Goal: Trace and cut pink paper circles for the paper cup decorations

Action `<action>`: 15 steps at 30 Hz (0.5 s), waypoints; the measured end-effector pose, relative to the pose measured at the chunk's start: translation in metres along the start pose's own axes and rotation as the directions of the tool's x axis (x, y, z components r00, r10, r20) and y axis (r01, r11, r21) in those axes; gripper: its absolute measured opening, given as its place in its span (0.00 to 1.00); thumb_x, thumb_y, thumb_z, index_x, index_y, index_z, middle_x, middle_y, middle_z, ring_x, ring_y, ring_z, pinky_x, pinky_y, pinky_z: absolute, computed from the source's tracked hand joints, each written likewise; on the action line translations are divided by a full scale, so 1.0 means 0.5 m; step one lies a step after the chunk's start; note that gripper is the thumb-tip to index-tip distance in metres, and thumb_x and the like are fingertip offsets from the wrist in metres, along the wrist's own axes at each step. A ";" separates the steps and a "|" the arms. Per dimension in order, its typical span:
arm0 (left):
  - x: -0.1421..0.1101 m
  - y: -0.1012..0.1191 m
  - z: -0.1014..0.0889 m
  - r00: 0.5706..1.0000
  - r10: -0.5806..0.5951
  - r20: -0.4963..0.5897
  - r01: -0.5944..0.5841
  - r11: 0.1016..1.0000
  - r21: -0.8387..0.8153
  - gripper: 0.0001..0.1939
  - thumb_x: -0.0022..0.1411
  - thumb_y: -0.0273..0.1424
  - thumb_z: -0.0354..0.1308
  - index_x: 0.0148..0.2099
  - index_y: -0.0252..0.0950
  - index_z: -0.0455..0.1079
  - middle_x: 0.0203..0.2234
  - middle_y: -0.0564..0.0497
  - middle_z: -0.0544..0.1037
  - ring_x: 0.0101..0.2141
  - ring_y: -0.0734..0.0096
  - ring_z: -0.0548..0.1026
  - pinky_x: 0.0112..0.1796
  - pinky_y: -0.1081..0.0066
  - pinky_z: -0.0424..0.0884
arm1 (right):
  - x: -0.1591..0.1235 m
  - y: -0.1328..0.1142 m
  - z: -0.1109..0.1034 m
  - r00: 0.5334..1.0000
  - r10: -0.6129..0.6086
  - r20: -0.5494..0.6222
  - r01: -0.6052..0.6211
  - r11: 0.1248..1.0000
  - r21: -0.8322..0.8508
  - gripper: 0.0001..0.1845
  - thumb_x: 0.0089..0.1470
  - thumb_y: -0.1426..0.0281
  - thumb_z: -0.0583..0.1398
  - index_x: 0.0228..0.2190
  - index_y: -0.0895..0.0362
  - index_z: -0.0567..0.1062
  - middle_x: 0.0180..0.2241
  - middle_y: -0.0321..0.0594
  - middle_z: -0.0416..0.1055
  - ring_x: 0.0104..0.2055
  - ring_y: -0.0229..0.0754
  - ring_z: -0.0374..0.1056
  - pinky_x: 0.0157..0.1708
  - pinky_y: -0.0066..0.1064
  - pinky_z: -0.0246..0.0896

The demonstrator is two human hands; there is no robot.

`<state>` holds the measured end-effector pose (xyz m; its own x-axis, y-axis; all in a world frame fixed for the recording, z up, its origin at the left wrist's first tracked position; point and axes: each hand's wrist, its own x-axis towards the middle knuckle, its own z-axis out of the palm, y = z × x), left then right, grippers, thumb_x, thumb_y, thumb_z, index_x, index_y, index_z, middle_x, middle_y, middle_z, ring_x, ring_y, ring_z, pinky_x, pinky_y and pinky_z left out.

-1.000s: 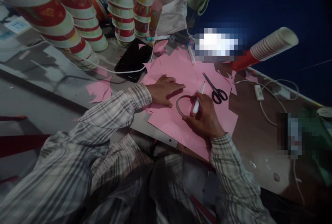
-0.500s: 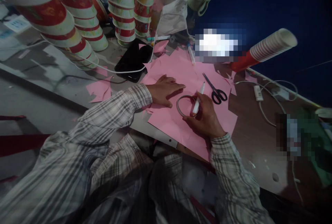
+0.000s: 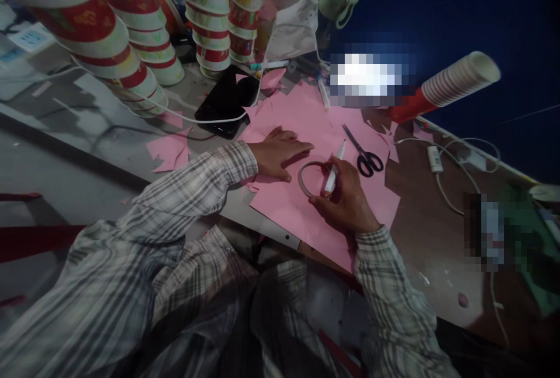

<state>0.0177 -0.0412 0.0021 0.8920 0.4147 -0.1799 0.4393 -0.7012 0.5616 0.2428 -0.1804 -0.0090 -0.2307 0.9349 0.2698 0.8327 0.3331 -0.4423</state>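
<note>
A large pink paper sheet (image 3: 306, 121) lies on the table in front of me. My left hand (image 3: 280, 153) rests flat on it with fingers stretched out, holding the sheet down. My right hand (image 3: 345, 197) is closed round a white pen (image 3: 335, 168) whose tip points up and away. A thin ring-shaped roll (image 3: 308, 177) lies on the paper between my two hands, and the right hand touches its right side. Black-handled scissors (image 3: 365, 153) lie on the sheet just right of the pen.
Tall stacks of red-and-white paper cups (image 3: 131, 34) stand at the back left. A black phone (image 3: 227, 101) with a white cable lies near them. Another cup stack (image 3: 450, 83) lies on its side at the right. White cables (image 3: 441, 162), pink scraps (image 3: 168, 150) and a marker (image 3: 322, 89) are scattered about.
</note>
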 end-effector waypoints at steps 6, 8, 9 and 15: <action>0.002 0.000 0.000 1.000 -0.006 0.005 0.006 1.000 0.015 0.51 0.53 0.42 0.64 0.73 0.41 0.44 0.70 0.42 0.54 0.69 0.44 0.42 0.65 0.43 0.31 | -0.001 0.001 0.004 1.000 0.027 0.011 -0.027 0.999 0.018 0.50 0.47 0.54 0.68 0.65 0.57 0.56 0.57 0.56 0.63 0.61 0.65 0.57 0.61 0.62 0.54; 0.002 0.002 0.000 1.000 -0.008 0.002 0.008 1.000 0.017 0.51 0.53 0.42 0.64 0.73 0.41 0.44 0.70 0.42 0.54 0.69 0.44 0.42 0.65 0.43 0.31 | -0.001 0.003 0.004 0.999 0.038 0.018 -0.039 0.999 0.029 0.51 0.46 0.53 0.68 0.65 0.56 0.55 0.57 0.55 0.63 0.62 0.66 0.57 0.61 0.64 0.52; 0.002 0.002 -0.001 1.000 -0.012 0.003 0.012 1.000 0.019 0.51 0.53 0.42 0.64 0.73 0.41 0.44 0.70 0.42 0.54 0.69 0.44 0.42 0.65 0.43 0.31 | -0.001 0.005 0.003 0.999 0.037 0.025 -0.038 0.999 0.039 0.52 0.46 0.52 0.68 0.65 0.55 0.55 0.58 0.55 0.63 0.62 0.66 0.56 0.62 0.65 0.52; -0.003 0.002 -0.007 1.000 -0.013 0.014 0.013 1.000 0.013 0.51 0.54 0.45 0.63 0.73 0.40 0.43 0.70 0.41 0.52 0.69 0.44 0.42 0.65 0.44 0.32 | -0.008 0.032 -0.034 0.996 0.093 -0.002 -0.091 0.984 0.155 0.55 0.48 0.49 0.67 0.68 0.50 0.48 0.63 0.52 0.59 0.66 0.62 0.55 0.63 0.63 0.52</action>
<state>0.0167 -0.0405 0.0056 0.8877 0.4154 -0.1986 0.4520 -0.7036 0.5483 0.2655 -0.1809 -0.0024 -0.1516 0.9615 0.2293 0.7624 0.2614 -0.5919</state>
